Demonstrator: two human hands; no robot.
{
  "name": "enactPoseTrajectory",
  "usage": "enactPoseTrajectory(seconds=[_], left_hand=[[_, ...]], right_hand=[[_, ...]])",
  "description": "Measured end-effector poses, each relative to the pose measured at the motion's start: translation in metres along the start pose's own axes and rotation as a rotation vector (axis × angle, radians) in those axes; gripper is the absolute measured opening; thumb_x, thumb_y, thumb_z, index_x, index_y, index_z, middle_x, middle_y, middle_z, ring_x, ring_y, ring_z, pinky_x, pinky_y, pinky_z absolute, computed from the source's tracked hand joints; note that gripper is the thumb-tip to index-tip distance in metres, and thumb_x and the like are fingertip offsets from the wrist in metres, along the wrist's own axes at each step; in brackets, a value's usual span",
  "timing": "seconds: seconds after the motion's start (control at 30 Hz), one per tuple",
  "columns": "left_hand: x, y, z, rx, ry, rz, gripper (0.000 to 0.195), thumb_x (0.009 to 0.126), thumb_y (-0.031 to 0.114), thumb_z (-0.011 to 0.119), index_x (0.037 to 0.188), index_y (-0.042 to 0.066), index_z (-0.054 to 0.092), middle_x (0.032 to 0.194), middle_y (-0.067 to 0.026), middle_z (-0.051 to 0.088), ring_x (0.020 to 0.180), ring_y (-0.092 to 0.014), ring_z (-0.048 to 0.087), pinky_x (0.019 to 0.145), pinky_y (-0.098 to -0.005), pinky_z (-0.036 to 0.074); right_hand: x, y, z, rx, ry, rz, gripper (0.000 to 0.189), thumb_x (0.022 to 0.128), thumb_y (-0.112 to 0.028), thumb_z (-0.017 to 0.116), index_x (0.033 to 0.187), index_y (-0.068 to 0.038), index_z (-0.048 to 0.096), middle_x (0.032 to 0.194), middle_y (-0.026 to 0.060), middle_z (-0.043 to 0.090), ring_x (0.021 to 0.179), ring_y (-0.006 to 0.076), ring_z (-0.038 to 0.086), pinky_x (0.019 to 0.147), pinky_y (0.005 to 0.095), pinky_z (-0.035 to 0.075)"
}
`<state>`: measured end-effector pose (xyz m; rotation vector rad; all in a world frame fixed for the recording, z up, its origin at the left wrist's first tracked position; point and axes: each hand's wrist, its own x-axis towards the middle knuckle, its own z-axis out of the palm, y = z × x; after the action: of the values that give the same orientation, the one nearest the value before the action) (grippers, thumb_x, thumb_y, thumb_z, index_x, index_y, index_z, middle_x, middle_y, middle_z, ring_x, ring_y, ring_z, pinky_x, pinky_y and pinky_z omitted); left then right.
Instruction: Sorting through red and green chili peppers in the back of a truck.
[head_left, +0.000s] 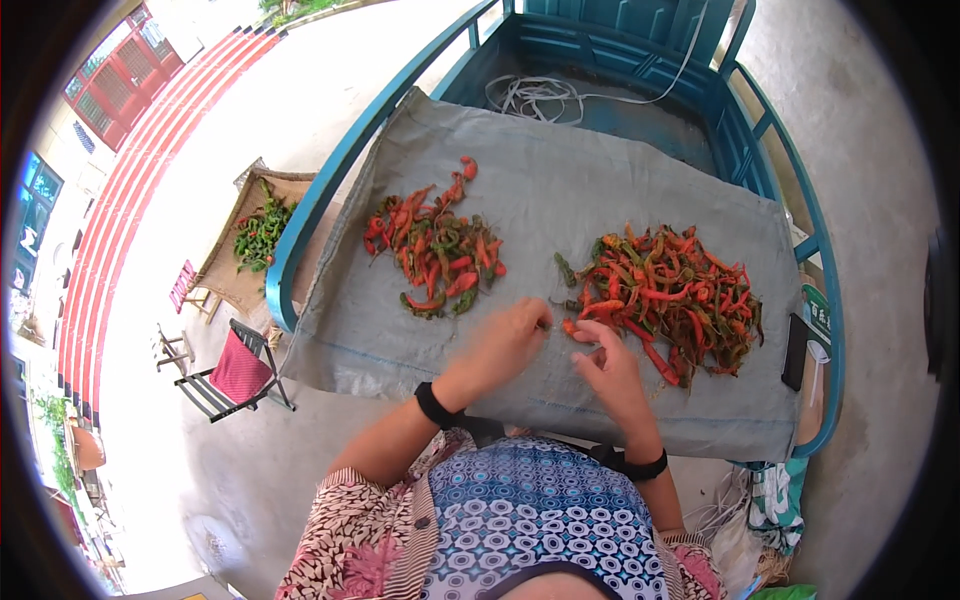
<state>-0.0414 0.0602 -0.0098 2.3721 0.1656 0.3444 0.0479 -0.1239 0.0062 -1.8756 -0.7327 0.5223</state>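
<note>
A grey woven sheet (525, 187) is spread over the front of a blue cargo bed, with two heaps of red and green chili peppers on it. My left hand (499, 341) is motion-blurred over the sheet between the heaps, fingers curled; whether something small is pinched there I cannot tell. At the near left edge of the larger right heap (667, 292), my right hand (613, 375) has thumb and forefinger apart. Its fingertips are beside or touching a red chili pepper (569, 328). The smaller left heap (442, 251) lies beyond my left hand.
Blue rails (279, 289) flank the cargo bed, where a white strap (540, 94) lies coiled. A smartphone (793, 352) rests at the sheet's right edge. Leftward stand a folding chair (232, 375) with a red cloth and a cloth-covered surface (225, 262) holding green peppers (262, 232).
</note>
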Motion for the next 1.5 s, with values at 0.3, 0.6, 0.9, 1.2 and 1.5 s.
enactPoseTrajectory(seconds=[0.3, 0.6, 0.9, 1.2, 1.5], left_hand=[[-0.014, 0.013, -0.007, -0.39, 0.076, -0.179, 0.023, 0.085, 0.009, 0.065, 0.105, 0.005, 0.057, 0.096, -0.0095, 0.062, 0.072, -0.018, 0.061, 0.066, -0.0315, 0.05], [-0.056, -0.078, -0.078, 0.404, 0.123, -0.392, 0.027, 0.076, 0.002, 0.057, 0.102, 0.007, 0.056, 0.104, -0.014, 0.054, 0.092, -0.036, 0.059, 0.075, -0.0462, 0.049], [-0.049, -0.043, -0.08, -0.023, 0.141, -0.084, 0.026, 0.088, 0.007, 0.059, 0.113, 0.007, 0.061, 0.093, -0.0111, 0.062, 0.083, -0.026, 0.062, 0.071, -0.0341, 0.049], [-0.039, -0.041, -0.061, -0.681, -0.112, -0.188, 0.027, 0.093, 0.006, 0.055, 0.12, 0.004, 0.058, 0.089, -0.0012, 0.059, 0.072, -0.008, 0.055, 0.066, -0.0232, 0.047], [-0.037, -0.048, -0.07, -0.703, -0.21, -0.394, 0.021, 0.092, 0.012, 0.06, 0.111, 0.002, 0.059, 0.085, -0.0009, 0.061, 0.066, -0.006, 0.054, 0.057, -0.0226, 0.045]], right_hand=[[0.004, 0.008, -0.006, 0.081, -0.096, 0.069, 0.026, 0.089, -0.011, 0.062, 0.113, 0.001, 0.062, 0.089, 0.0053, 0.066, 0.07, 0.0099, 0.06, 0.06, 0.0254, 0.048], [0.011, 0.001, -0.028, -0.013, 0.367, 0.047, 0.032, 0.089, -0.008, 0.061, 0.12, -0.004, 0.058, 0.096, 0.0059, 0.062, 0.069, 0.0112, 0.054, 0.065, 0.0269, 0.047], [0.027, -0.022, 0.038, 0.068, -0.022, 0.031, 0.036, 0.085, -0.011, 0.064, 0.12, -0.007, 0.058, 0.097, 0.0061, 0.063, 0.077, 0.0135, 0.059, 0.071, 0.0267, 0.048], [0.038, -0.039, 0.062, -0.089, -0.138, -0.137, 0.031, 0.085, -0.007, 0.062, 0.117, -0.006, 0.062, 0.092, 0.0098, 0.065, 0.076, 0.0169, 0.062, 0.069, 0.0298, 0.049], [0.025, -0.046, 0.025, -0.354, 0.515, 0.195, 0.039, 0.088, -0.013, 0.063, 0.125, -0.007, 0.056, 0.083, 0.008, 0.064, 0.071, 0.0154, 0.06, 0.065, 0.0285, 0.047]])
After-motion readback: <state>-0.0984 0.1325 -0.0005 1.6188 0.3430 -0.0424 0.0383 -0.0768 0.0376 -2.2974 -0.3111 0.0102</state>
